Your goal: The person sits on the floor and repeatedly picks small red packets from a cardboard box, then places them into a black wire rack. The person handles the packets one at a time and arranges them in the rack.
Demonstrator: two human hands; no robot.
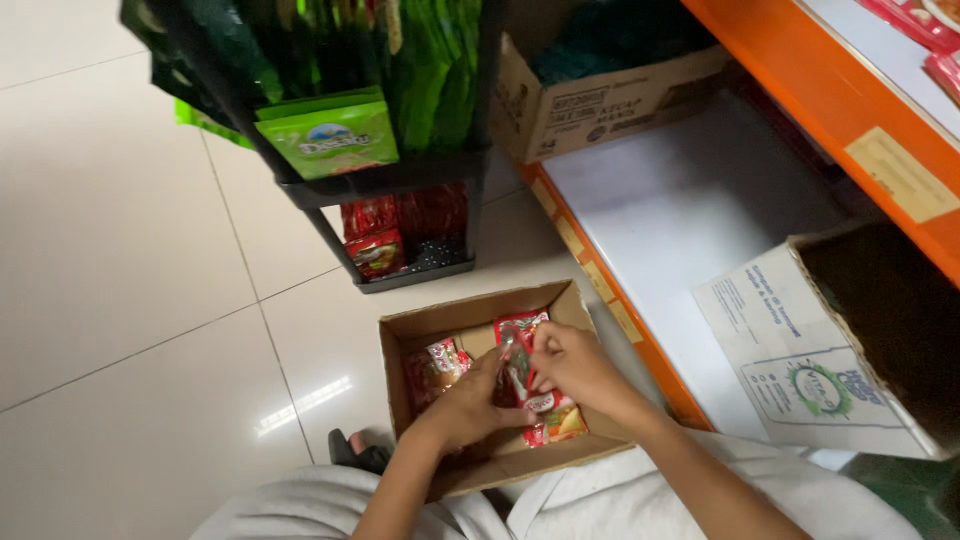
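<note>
An open cardboard box (420, 325) sits on the tiled floor in front of me. Red snack packets (545, 405) stand upright inside it, and another red packet (440, 362) lies at the box's left. My left hand (470, 405) reaches into the box and grips the packets from the left. My right hand (570, 365) pinches the top of the same red packets from the right. Both hands meet over the middle of the box.
A black wire rack (400, 180) with green packets above and red packets below stands beyond the box. An orange-edged white bottom shelf (680, 200) runs along the right, with a cardboard box (610, 100) at its far end and a larger printed carton (800, 360) near me.
</note>
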